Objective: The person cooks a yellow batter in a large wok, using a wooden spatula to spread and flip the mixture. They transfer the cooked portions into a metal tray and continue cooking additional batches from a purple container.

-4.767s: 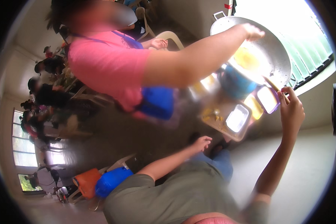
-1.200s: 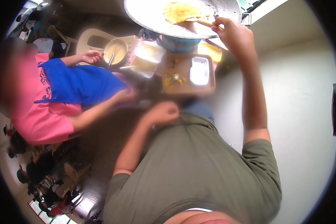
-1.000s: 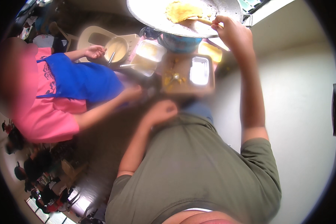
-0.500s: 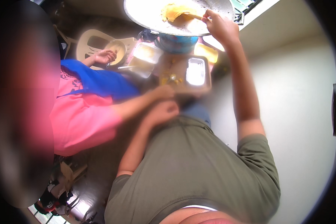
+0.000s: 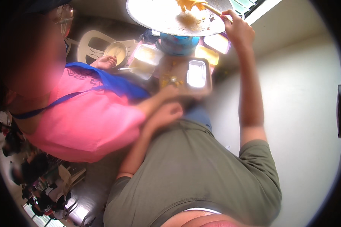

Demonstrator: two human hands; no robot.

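At far left, a co-worker in pink has leaned farther in, the co-worker's far hand just beside the bowl and the co-worker's near hand now at the tray. The left hand sits curled at the waist; blur hides whether it grips anything. At the far middle, the yellow food has shifted right and farther across the pan, baring a browned patch, so it looks loosened there. The right hand, well apart from the left, clasps the spatula against the food.
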